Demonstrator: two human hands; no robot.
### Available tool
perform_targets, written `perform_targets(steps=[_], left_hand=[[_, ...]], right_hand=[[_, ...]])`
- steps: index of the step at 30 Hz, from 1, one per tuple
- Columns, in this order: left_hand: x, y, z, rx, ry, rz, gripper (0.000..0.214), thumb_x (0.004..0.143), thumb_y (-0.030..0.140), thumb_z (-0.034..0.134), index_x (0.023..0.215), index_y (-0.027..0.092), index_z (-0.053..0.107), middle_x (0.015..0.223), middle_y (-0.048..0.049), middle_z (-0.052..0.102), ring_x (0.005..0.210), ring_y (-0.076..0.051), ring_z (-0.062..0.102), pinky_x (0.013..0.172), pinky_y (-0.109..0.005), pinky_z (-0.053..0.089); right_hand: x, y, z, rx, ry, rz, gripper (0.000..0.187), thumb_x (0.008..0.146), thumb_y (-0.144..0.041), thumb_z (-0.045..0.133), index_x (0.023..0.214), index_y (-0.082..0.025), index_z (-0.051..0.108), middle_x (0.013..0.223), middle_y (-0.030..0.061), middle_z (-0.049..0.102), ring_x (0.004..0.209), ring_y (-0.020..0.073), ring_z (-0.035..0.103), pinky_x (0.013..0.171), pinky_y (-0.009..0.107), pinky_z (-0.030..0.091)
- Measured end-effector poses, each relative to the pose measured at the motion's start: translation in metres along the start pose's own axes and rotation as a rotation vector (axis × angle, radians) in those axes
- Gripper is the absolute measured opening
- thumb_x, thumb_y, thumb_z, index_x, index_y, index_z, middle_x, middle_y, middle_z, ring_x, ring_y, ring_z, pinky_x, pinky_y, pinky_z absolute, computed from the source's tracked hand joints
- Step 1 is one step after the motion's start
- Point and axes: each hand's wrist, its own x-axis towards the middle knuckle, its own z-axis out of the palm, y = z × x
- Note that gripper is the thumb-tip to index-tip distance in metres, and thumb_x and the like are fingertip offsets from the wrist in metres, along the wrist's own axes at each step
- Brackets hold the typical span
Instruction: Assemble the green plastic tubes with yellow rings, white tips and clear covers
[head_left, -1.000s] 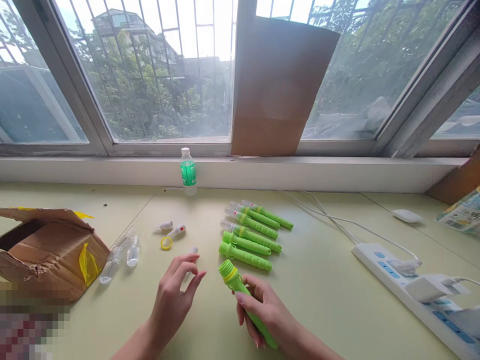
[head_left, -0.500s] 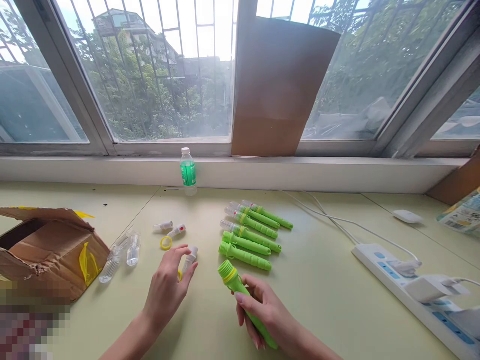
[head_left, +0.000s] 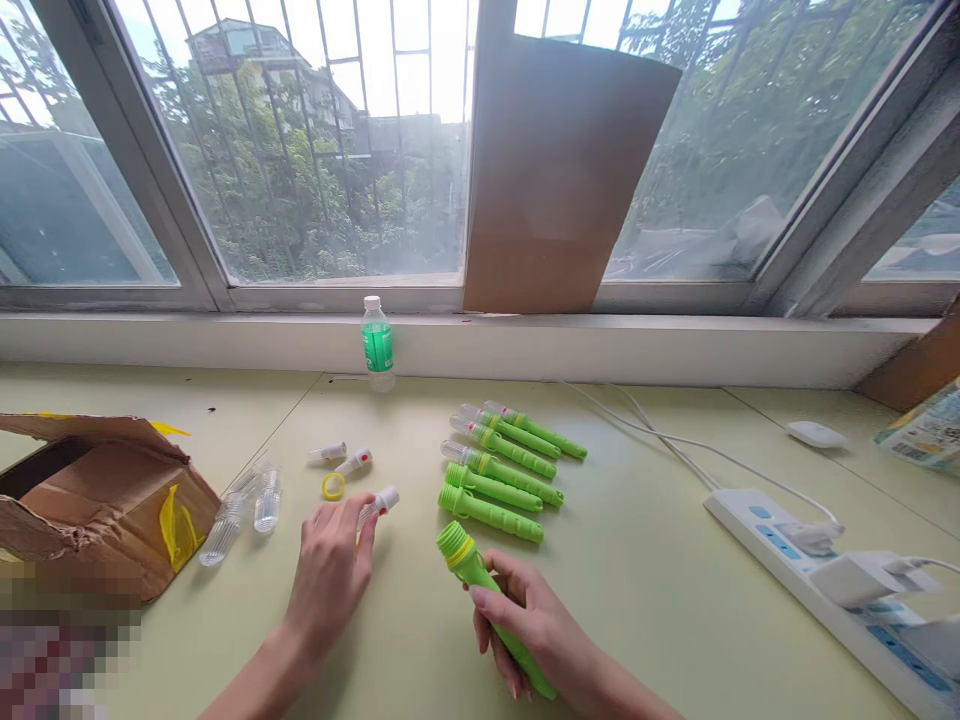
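Observation:
My right hand (head_left: 529, 620) is wrapped around a green plastic tube handle (head_left: 466, 560) with a threaded open end and a yellow ring below the thread. The thumb and fingers of my left hand (head_left: 334, 560) close on a small white and clear plastic insert (head_left: 385, 500) with a red spot. Beyond that hand lie two similar white inserts (head_left: 354, 461) and a yellow ring (head_left: 333, 487). Several green handles (head_left: 491, 510) rest in a row ahead of my right hand, the farther ones fitted with clear caps (head_left: 456, 452).
An open cardboard box (head_left: 112, 510) stands at the left, with clear ribbed covers (head_left: 266, 500) beside it. A bottle with a green label (head_left: 377, 345) is by the sill. On the right are a white power strip (head_left: 810, 580) with cables and a white mouse-like object (head_left: 816, 433).
My left thumb and fingers have come together on the white insert, which now tilts more to the right. A yellow ring near that hand is now hidden. My right hand stays put.

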Motion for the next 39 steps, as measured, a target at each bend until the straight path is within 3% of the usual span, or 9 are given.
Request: perform_targets(steps=[5,10,21,39], left_hand=[[0.000,0.004,-0.002,-0.126,0.062,0.004,0.017,0.093,0.027,0.043,0.101,0.021,0.057,0.090,-0.0047,0.066,0.083,-0.020,0.062,0.073,-0.033,0.049],[-0.003,0.008,-0.006,-0.249,0.118,0.002,0.018,0.094,0.025,0.040,0.092,0.019,0.057,0.081,-0.0032,0.063,0.071,-0.016,0.061,0.062,-0.026,0.049],[-0.006,0.019,-0.013,-0.466,0.093,0.126,0.023,0.094,0.016,0.034,0.078,0.019,0.051,0.064,0.0007,0.052,0.055,-0.011,0.048,0.052,-0.022,0.040],[-0.014,0.026,-0.005,-0.639,-0.039,-0.229,0.026,0.095,0.035,0.036,0.083,0.019,0.053,0.063,0.0032,0.051,0.054,-0.011,0.047,0.051,-0.020,0.039]], right_hand=[[0.000,-0.003,0.001,-0.036,0.013,0.013,0.035,0.081,-0.050,0.058,0.087,-0.017,0.048,0.063,-0.0038,0.058,0.030,0.0046,0.045,0.028,0.015,0.031],[-0.002,-0.001,0.005,-0.120,0.019,0.001,0.033,0.082,-0.050,0.057,0.086,-0.017,0.053,0.064,-0.0037,0.055,0.034,0.0048,0.046,0.032,0.016,0.033],[-0.007,0.006,0.008,-0.347,-0.006,-0.098,0.022,0.086,-0.036,0.055,0.095,-0.017,0.063,0.060,-0.0045,0.044,0.042,0.0069,0.044,0.041,0.018,0.034],[-0.008,-0.003,0.009,-0.479,-0.060,-0.125,0.013,0.084,-0.026,0.053,0.076,-0.016,0.056,0.057,-0.0058,0.038,0.045,0.0070,0.041,0.043,0.018,0.029]])
